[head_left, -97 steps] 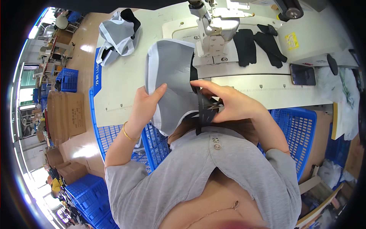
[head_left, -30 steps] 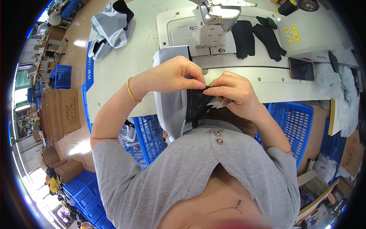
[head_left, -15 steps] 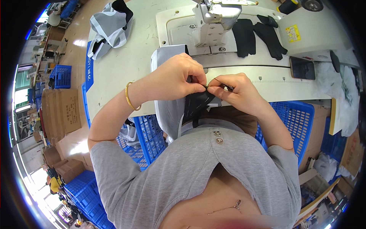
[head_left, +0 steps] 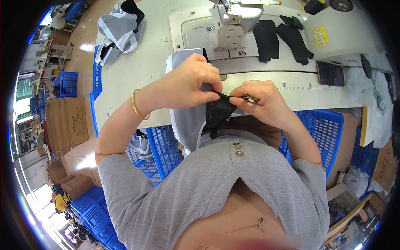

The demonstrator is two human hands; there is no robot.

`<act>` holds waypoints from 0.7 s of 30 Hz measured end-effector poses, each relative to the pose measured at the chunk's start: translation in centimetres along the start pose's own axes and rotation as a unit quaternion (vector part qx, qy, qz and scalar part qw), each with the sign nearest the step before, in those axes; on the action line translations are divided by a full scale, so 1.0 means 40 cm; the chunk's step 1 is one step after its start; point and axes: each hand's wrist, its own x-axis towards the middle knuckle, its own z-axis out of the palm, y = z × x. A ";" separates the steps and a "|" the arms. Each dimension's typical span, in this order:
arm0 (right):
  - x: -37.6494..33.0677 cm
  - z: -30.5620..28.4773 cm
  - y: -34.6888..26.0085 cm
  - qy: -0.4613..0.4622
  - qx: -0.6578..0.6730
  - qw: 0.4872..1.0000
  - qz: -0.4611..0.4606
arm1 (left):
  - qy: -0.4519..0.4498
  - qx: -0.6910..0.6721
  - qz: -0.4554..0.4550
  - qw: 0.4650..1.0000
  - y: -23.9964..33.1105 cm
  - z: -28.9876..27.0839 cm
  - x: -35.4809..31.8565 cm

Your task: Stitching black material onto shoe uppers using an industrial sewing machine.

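Observation:
A piece of black fabric (head_left: 216, 114), with pale stitch-like marks, hangs at the table's front edge, joined to or lying against a grey fabric piece with white edging (head_left: 187, 125). Its upper edge is stretched between my hands. My left hand (head_left: 193, 81) pinches that edge between thumb and fingers. My right hand (head_left: 259, 100) pinches it a little to the right. A small dark and metallic tool (head_left: 251, 98) shows between the right fingers, mostly hidden, so its kind is unclear. Behind my hands stands the sewing machine (head_left: 233, 35).
Grey and black fabric pieces (head_left: 121, 31) lie at the table's far left. Black cut pieces (head_left: 266, 41) rest right of the machine head, near a phone (head_left: 330, 74). Blue plastic baskets (head_left: 164, 146) stand below the table's front edge, on both sides of me.
My hands have moved slightly apart, the left one leftward. The black fabric's edge now shows stretched between them, where the fingertips nearly met before.

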 end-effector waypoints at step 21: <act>0.014 0.021 -0.042 0.132 -0.050 0.990 0.004 | 0.073 -0.054 -0.045 0.995 0.008 -0.096 -0.002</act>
